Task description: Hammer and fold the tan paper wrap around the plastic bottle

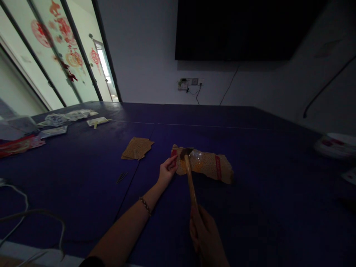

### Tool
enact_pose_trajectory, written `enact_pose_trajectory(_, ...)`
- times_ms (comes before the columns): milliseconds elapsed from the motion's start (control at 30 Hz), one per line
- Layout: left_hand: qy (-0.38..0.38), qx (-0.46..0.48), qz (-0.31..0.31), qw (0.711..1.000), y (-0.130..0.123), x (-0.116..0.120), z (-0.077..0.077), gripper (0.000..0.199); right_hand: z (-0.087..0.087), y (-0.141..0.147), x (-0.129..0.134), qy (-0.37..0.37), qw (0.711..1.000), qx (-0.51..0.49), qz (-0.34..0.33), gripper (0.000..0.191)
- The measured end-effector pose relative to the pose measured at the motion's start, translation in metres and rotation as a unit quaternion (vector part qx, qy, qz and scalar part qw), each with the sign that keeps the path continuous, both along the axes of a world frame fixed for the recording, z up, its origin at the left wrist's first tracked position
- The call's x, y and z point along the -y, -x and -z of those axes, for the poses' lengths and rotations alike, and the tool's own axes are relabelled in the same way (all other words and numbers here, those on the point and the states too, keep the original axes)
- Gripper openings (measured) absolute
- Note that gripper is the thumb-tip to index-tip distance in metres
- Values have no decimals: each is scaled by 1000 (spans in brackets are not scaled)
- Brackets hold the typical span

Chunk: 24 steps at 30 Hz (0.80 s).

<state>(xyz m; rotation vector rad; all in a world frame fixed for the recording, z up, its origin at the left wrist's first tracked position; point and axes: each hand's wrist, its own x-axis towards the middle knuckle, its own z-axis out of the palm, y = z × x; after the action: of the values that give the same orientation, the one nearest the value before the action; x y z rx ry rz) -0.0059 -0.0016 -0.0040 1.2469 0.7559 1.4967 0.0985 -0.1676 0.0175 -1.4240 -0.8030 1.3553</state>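
Observation:
A brown patterned paper packet with red bands and a shiny clear patch lies on the dark blue table. My left hand pinches the packet's left end beside a red band. In my right hand is the wooden handle of a hammer, gripped near its lower end. The dark hammer head rests on or just over the left part of the packet; I cannot tell whether they touch. Some orange shows near the clear patch, its nature unclear.
Left of the packet lie brown paper pieces and several thin dark sticks. Plastic-wrapped items and a red package are at the far left. White cables curl at the near left; a pale container stands far right.

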Motion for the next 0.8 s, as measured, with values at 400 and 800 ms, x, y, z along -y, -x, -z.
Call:
enact_pose_trajectory(400, 9, 18, 7, 1000, -2, 3, -3, 49, 0, 1, 11, 12, 1000, -24, -12, 45)
enact_pose_trajectory(800, 8, 26, -5, 1000, 1, 0, -1, 49, 5, 3, 14, 7, 1000, -4, 3, 45)
